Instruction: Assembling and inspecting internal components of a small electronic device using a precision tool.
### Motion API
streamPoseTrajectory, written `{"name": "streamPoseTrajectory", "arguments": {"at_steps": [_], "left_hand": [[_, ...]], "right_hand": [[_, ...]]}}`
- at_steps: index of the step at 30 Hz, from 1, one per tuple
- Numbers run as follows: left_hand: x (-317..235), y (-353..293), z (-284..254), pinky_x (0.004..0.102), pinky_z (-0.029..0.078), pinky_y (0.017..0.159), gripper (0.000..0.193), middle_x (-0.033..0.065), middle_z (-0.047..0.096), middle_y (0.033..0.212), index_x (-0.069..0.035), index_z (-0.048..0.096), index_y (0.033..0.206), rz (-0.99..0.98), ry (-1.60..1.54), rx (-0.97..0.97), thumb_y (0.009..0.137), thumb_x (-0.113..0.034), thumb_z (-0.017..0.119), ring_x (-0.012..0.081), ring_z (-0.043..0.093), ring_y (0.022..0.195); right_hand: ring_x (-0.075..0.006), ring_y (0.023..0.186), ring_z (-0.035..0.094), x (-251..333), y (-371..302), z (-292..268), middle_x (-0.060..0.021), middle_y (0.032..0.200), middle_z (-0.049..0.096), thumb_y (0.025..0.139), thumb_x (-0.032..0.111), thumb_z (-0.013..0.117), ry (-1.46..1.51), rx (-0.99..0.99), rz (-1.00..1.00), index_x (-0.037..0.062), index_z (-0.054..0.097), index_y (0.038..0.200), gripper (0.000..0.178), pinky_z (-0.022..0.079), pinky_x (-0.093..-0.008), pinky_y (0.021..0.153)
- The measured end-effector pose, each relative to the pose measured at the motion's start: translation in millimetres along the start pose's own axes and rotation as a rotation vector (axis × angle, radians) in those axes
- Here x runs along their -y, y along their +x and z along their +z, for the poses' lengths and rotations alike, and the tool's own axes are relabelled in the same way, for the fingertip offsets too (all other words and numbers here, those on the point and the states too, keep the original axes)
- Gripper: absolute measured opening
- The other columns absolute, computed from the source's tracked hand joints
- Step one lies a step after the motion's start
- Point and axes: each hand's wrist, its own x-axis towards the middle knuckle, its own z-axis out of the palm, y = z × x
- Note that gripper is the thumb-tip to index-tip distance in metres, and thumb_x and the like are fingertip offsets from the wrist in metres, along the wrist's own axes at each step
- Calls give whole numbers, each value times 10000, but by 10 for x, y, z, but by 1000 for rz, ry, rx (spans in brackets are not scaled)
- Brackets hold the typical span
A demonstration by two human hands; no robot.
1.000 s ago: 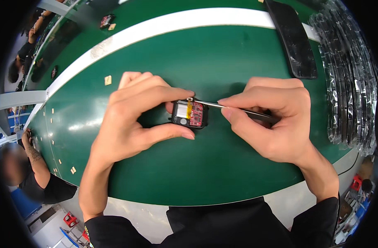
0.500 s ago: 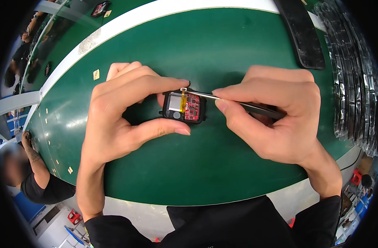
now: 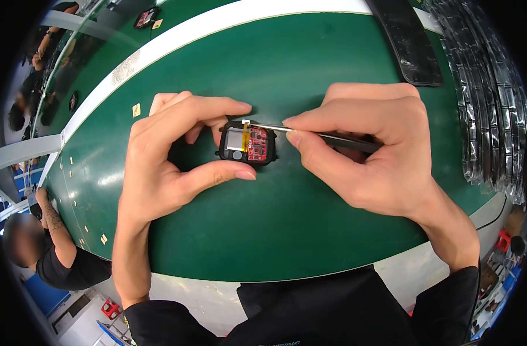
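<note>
My left hand (image 3: pixel 165 155) curls around a small black casing (image 3: pixel 269 158), its thumb along the near edge, other fingers behind the far left side and the index fingertip raised just above the far edge. Inside the open casing are a silver-grey rectangular part (image 3: pixel 234 139), a red circuit board (image 3: pixel 257 144) and a round grey part (image 3: pixel 237 155). A yellow flex strip (image 3: pixel 245 138) runs between them to a small white end piece (image 3: pixel 246 122). Pinched in my right hand (image 3: pixel 373 144) are metal tweezers (image 3: pixel 327 136), their tips at that white end; exact contact is too small to tell.
A long black tray-like object (image 3: pixel 410 46) lies at the far right beside stacked clear-wrapped black parts (image 3: pixel 488 109). Small paper tags (image 3: pixel 136 109) dot the green table (image 3: pixel 286 230). Another device (image 3: pixel 146 18) sits beyond the white strip. At left, a co-worker (image 3: pixel 67 254) sits by the table.
The view has shifted slightly. Both hands, the casing and the tweezers appear a little further left. My left index fingertip now stands slightly farther from the white end piece.
</note>
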Motion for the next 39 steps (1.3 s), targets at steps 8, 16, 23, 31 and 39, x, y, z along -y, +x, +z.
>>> {"name": "streamPoseTrajectory", "arguments": {"at_steps": [8,16,23,31,39], "left_hand": [[-7,-8,-52,314,380,747,642,33,686,865,-11,809,1130,-8,97,78,618,-343,1008,165,511,789],[19,-5,-55,327,382,776,648,31,701,874,-11,811,1128,-2,93,80,625,-376,998,169,503,774],[77,7,-117,340,382,794,692,41,743,906,7,813,1099,17,86,118,613,-457,978,170,492,749],[178,22,-158,341,377,795,772,46,769,912,2,829,1091,69,-22,173,601,-587,929,169,504,741],[138,54,-172,348,376,793,710,62,780,923,14,818,1079,132,13,215,647,-531,957,184,567,754]], "right_hand": [[-50,469,471,5,-44,19,-4,682,661,753,-69,831,-168,-52,-139,32,856,983,252,311,-239,424],[-63,471,465,10,-46,41,-13,684,654,737,-82,840,-210,-66,-187,20,852,982,265,315,-242,429],[-80,500,512,10,-54,58,-23,675,658,772,-99,827,-186,-42,-168,14,852,987,245,334,-251,445],[-112,539,579,25,-28,-48,-58,663,702,799,-96,799,-9,76,-2,0,850,966,199,378,-272,484],[-101,547,593,15,-35,-26,-63,675,711,791,-87,809,-4,101,-1,-3,846,955,187,390,-257,494]]}}
